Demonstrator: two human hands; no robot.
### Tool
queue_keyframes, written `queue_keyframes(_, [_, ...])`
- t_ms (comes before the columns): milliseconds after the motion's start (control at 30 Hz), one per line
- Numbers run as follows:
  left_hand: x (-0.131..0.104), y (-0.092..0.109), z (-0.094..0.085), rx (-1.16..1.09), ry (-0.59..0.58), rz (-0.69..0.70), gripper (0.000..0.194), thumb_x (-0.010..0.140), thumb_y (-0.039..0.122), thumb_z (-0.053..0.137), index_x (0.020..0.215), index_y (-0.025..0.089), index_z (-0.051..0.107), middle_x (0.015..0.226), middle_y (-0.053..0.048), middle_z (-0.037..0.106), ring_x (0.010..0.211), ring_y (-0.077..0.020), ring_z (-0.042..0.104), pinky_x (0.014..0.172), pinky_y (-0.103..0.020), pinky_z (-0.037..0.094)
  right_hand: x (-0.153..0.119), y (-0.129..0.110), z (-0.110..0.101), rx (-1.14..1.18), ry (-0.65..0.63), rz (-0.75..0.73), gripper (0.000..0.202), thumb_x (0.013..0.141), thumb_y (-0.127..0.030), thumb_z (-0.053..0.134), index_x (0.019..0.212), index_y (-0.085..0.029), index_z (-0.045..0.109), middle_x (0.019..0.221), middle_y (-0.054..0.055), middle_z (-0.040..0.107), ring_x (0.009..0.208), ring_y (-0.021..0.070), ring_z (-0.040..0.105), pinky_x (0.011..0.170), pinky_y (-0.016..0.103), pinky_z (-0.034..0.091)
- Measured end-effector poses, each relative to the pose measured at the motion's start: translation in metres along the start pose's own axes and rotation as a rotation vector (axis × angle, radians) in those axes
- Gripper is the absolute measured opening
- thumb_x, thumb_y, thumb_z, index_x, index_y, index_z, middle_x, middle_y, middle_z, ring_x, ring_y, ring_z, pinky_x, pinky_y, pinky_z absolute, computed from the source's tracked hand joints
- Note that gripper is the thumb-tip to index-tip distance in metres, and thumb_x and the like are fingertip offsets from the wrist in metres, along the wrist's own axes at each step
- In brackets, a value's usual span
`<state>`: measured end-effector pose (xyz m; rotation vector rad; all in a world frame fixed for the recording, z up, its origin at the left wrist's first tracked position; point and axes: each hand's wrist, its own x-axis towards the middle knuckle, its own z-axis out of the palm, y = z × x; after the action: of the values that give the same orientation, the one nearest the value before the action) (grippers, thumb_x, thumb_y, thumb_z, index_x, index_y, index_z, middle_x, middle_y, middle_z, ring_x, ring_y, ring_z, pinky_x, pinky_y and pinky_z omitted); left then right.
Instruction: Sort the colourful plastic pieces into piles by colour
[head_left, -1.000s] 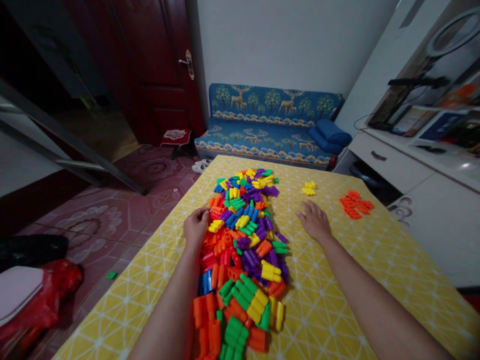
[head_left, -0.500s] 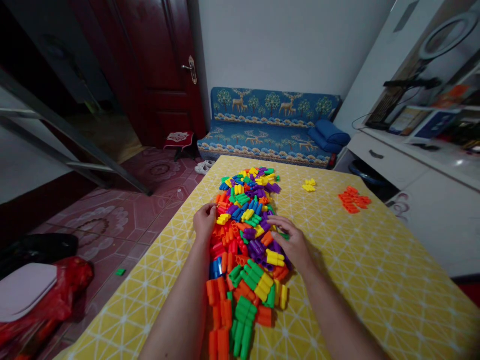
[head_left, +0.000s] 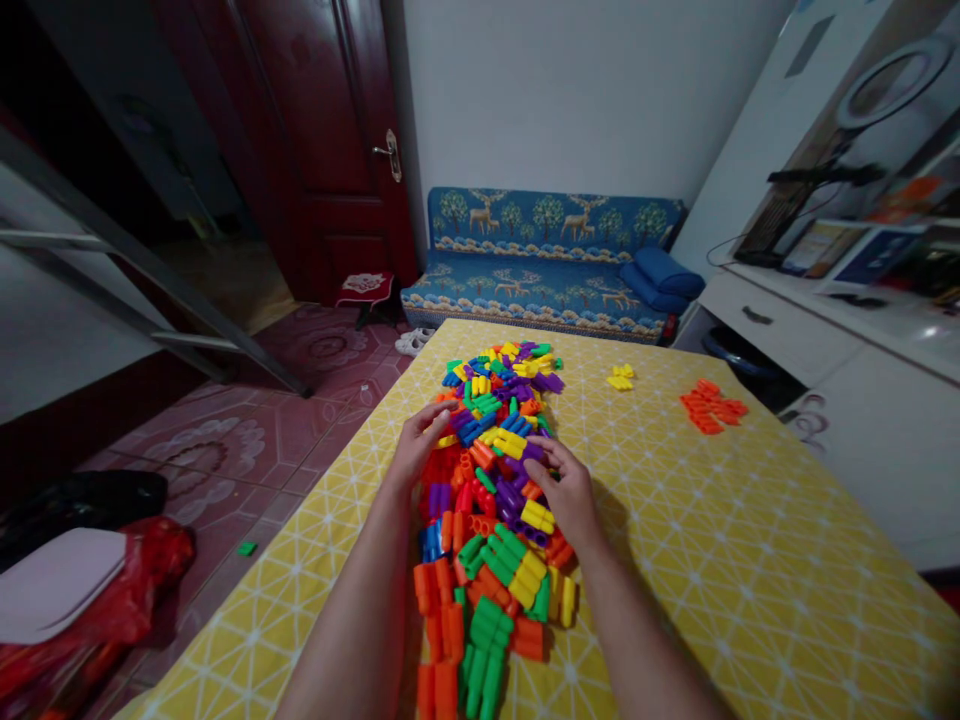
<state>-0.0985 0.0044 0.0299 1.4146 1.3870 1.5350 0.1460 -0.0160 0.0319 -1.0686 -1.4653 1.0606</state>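
A long heap of bullet-shaped plastic building blocks in orange, green, yellow, purple, blue and red runs down the table. At its left edge, my left hand has its fingers reaching forward and slightly apart, beside purple and blue blocks; I see nothing held in it. On the other side of the heap, my right hand pinches a purple block between thumb and fingers. A yellow block adjoins that purple one, pointing left; whether they are joined I cannot tell.
A yellow patterned cloth covers the table. To the right lie a small yellow group and an orange group of blocks. A blue sofa stands beyond, a white cabinet at right. One green block is on the floor.
My right hand has moved slightly left over the heap and now grips a purple block. My left hand's fingers have uncurled and reach further right. The view has shifted slightly.
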Motion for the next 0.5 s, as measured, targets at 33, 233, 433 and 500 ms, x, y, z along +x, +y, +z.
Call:
queue_keyframes(33, [-0.001, 0.012, 0.001, 0.044, -0.042, 0.038, 0.047, 0.083, 0.055, 0.060, 0.107, 0.017, 0.074, 0.115, -0.011, 0.072, 0.114, -0.0275, 0.062, 0.103, -0.040, 0.045, -0.001, 0.001, -0.001, 0.070, -0.004, 0.025, 0.038, 0.081, -0.041, 0.067, 0.112, -0.020, 0.063, 0.101, 0.006, 0.073, 0.092, 0.0225, 0.068, 0.083, 0.035, 0.054])
queue_keyframes(233, [-0.012, 0.071, 0.027, 0.178, -0.372, 0.130, 0.047, 0.074, 0.047, 0.074, 0.110, 0.017, 0.073, 0.113, -0.011, 0.072, 0.108, -0.0287, 0.064, 0.097, -0.038, 0.047, -0.002, 0.002, -0.003, 0.174, -0.006, 0.015, 0.037, 0.082, -0.041, 0.069, 0.111, -0.020, 0.062, 0.103, 0.006, 0.072, 0.094, 0.0209, 0.068, 0.083, 0.032, 0.053])
queue_keyframes(433, [-0.017, 0.070, 0.048, 0.199, -0.401, 0.060, 0.037, 0.079, 0.046, 0.068, 0.097, 0.014, 0.074, 0.085, -0.008, 0.074, 0.074, -0.0208, 0.067, 0.068, -0.028, 0.051, -0.003, 0.003, -0.003, 0.178, -0.017, -0.007, 0.032, 0.083, -0.040, 0.068, 0.108, -0.021, 0.063, 0.102, 0.006, 0.072, 0.093, 0.0209, 0.068, 0.085, 0.034, 0.053])
queue_keyframes(500, [-0.015, 0.068, 0.044, 0.147, -0.252, -0.009, 0.037, 0.078, 0.046, 0.066, 0.094, 0.012, 0.072, 0.073, -0.005, 0.070, 0.063, -0.0168, 0.063, 0.059, -0.025, 0.048, 0.000, 0.003, -0.004, 0.197, -0.017, 0.004, 0.035, 0.083, -0.041, 0.066, 0.112, -0.021, 0.062, 0.106, 0.007, 0.071, 0.096, 0.0212, 0.068, 0.087, 0.036, 0.053])
